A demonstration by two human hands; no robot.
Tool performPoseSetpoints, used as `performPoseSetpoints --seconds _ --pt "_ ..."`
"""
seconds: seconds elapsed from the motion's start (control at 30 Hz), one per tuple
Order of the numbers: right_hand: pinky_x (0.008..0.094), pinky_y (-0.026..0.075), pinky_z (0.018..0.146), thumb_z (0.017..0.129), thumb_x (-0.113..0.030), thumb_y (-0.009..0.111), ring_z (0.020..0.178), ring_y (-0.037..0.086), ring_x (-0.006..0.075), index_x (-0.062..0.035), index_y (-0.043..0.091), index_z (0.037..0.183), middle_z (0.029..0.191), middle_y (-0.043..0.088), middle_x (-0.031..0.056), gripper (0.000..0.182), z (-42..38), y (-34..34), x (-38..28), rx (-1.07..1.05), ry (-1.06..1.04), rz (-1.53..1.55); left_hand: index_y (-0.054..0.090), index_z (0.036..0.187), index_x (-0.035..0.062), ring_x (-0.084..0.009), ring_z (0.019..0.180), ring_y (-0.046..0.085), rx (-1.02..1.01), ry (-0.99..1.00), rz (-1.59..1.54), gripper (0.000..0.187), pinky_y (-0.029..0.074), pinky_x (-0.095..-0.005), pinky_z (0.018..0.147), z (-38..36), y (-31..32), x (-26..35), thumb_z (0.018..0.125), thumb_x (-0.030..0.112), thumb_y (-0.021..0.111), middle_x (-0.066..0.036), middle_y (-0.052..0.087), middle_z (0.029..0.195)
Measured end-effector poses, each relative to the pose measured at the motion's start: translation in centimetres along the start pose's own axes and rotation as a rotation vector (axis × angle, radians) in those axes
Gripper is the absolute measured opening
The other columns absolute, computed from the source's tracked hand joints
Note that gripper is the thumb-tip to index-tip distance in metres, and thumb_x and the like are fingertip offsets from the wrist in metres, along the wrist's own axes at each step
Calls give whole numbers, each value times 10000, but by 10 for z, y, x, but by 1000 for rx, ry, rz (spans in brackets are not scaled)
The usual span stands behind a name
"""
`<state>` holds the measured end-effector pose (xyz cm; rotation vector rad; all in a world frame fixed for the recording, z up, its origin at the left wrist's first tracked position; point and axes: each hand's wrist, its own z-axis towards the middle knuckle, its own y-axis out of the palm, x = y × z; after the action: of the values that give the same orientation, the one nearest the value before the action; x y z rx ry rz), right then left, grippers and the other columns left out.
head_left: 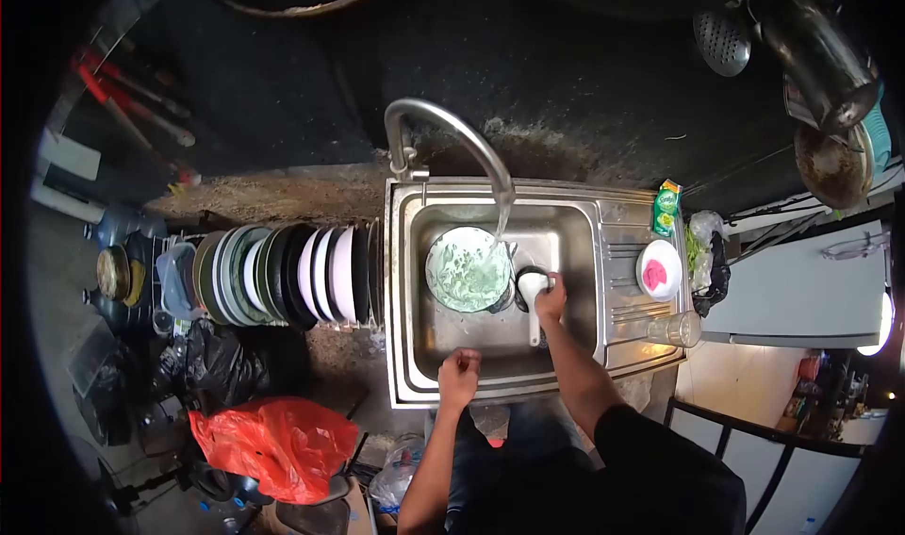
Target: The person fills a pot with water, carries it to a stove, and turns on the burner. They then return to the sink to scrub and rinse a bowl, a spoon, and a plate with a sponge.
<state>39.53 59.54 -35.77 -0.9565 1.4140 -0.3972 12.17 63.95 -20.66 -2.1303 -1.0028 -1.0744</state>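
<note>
The right hand grasped a white ladle beside the plate in the sink; the left hand's fingers were curled.

"How's the light?"

"Mixed. The sink is fairly bright, with warm glare at its near right corner, but the wall beyond its far edge is dim."

"And sharpness?"

"Middling (the water is a soft smear). Lines bow towards the margins, the corners go black, and a glow at far right burns out white."
</note>
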Motion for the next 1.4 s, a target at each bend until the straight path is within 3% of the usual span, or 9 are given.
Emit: performPoseSetpoints --seconds 0.13,0.3,0.47,0.67,0.8,0.93,1.03,1.13,1.4 --pt "444 442 759 734 49 521 863 555 380 -49 466 1039 886 534 189 325 -37 -26 -41 32 -104 148 552 1134 -15 -203 772 656 -128 -11 234 474 503 -310 666 79 48 -21 894 393 589 -180 663 904" --pt "450 426 820 746 52 493 895 547 417 -26 438 938 878 534 197 215 -36 -47 -68 93 -132 100 417 1351 36 -232 840 654 -362 -426 -261 623 523 -352 714 101 107 -1 915 472 501 -210 602 1092" --pt "510 408 728 796 -3 467 831 548 459 -45 419 876 849 578 214 102 -16 -58 -98 133 -248 83 577 939 31 -97 490 500 -331 -380 -549 211 393 -248 424 91 138 2 956 229 506 -34 582 699" --pt "539 389 674 746 41 501 722 545 471 -64 431 903 724 531 201 201 -4 -56 -133 178 -146 122 544 951 4 -106 452 486 -59 -126 -232 149 379 -272 387 69 82 16 918 137 486 -56 564 629" --pt "326 489 372 775 85 513 572 581 206 -83 471 1132 793 530 92 397 -16 -26 -156 -239 77 376 467 1021 12 -111 412 438 101 -215 -310 145 365 -282 351 75 34 17 890 61 430 -62 530 602" --pt "346 499 369 759 32 524 572 638 222 -20 526 1096 767 606 146 341 -21 -11 -168 -483 142 382 520 984 9 -121 367 420 209 -256 -166 141 340 -293 306 94 18 6 880 90 471 -44 486 532" --pt "413 540 504 748 1 519 659 660 306 -2 516 1080 762 624 191 332 -24 -11 -174 -571 285 309 581 935 -15 -147 407 518 167 -312 -25 153 394 -294 327 99 13 -9 863 93 499 -74 535 564" --pt "488 452 845 702 3 542 922 569 494 -36 436 1159 906 615 249 471 -30 -4 -162 -294 -75 195 569 919 3 -124 401 491 214 -95 99 181 363 -275 326 115 26 -66 891 182 568 -43 518 568" --pt "515 450 811 756 71 536 958 550 466 -89 424 1240 1101 510 227 522 -67 -69 -188 -63 -188 113 403 729 139 -77 423 321 52 -346 -756 308 266 -233 386 105 50 43 996 292 422 47 334 529"
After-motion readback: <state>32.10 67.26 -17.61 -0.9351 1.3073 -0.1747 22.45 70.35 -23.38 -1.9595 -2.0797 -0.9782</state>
